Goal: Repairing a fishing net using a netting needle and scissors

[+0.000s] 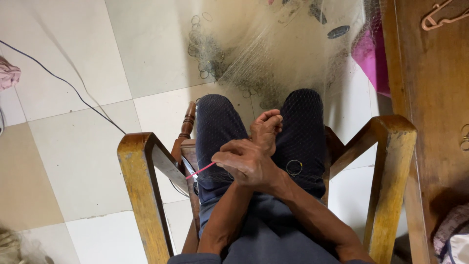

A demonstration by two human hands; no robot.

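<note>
I sit in a wooden armchair with a fine pale fishing net (273,54) draped over my knees and spreading onto the floor. My wrists cross over my lap. My right hand (244,164) lies on top and grips a thin pink netting needle (200,171) that points to the left. Behind it, my left hand (266,129) pinches the net mesh between my knees, fingers closed. A small metal ring (294,167) of the net rests on my right thigh.
Wooden armrests stand at the left (141,161) and right (391,142). A dark wooden piece of furniture (430,98) with a clothes hanger (442,14) fills the right side. A pink cloth (371,54) lies beside it. A thin cable (63,80) crosses the tiled floor.
</note>
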